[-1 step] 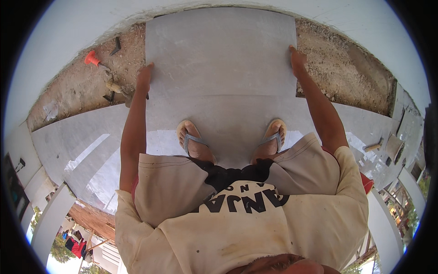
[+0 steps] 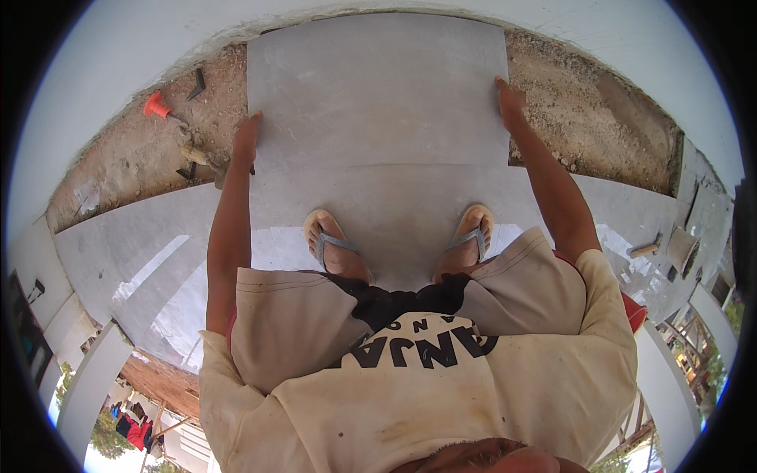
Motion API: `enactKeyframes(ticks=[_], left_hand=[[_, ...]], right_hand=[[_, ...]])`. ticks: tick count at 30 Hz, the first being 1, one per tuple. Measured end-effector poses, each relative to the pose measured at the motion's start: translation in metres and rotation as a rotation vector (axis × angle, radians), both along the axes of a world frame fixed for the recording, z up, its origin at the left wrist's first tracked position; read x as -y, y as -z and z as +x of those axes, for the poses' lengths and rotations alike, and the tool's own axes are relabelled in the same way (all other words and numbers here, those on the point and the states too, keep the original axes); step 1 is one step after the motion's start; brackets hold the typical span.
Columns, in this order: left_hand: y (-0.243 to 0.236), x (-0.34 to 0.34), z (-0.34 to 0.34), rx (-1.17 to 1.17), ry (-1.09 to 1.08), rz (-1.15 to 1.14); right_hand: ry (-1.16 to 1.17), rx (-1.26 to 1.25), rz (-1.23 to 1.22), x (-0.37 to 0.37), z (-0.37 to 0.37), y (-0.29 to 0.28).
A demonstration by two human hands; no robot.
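A large square grey tile (image 2: 377, 87) lies on the bed of dirt against the white wall, its near edge along the grey tiled floor (image 2: 142, 252). My left hand (image 2: 247, 138) grips its left edge and my right hand (image 2: 509, 102) grips its right edge, with fingertips on the rims. Left of the tile lie a tool with a red handle (image 2: 156, 105), dull tan tools or gloves (image 2: 195, 154) that I cannot clearly make out, and a small dark angled piece (image 2: 197, 83). My two sandalled feet stand on the floor tiles below it.
Bare rubble (image 2: 591, 102) fills the strip on both sides along the curved-looking white wall (image 2: 378, 9). At the right, a wooden-handled trowel (image 2: 645, 249) and a flat board or container (image 2: 682, 248) sit on the tiles. White posts and red hanging cloth (image 2: 138, 430) show at the lower left.
The tile has shifted very slightly to the left, and both my hands have moved with it, still on its edges.
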State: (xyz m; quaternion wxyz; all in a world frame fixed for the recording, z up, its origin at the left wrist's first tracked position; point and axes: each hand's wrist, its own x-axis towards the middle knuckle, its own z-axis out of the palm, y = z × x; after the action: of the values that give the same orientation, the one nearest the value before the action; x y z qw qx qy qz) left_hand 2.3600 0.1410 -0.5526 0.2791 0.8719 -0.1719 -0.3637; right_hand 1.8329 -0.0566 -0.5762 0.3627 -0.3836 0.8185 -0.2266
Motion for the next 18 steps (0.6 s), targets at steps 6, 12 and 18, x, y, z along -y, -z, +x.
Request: enactKeyframes(ticks=[6,12,18], left_hand=[[0.013,-0.003,0.007,-0.059,0.042,-0.018],[0.012,-0.004,0.003,0.031,-0.016,-0.054],[-0.016,-0.003,-0.013,-0.07,-0.022,-0.112]], right_hand=[[-0.03,0.075,0.008,-0.006,0.0,-0.011],[-0.025,0.027,-0.018,-0.002,-0.01,0.021],[0.004,0.064,-0.001,-0.008,0.007,-0.006]])
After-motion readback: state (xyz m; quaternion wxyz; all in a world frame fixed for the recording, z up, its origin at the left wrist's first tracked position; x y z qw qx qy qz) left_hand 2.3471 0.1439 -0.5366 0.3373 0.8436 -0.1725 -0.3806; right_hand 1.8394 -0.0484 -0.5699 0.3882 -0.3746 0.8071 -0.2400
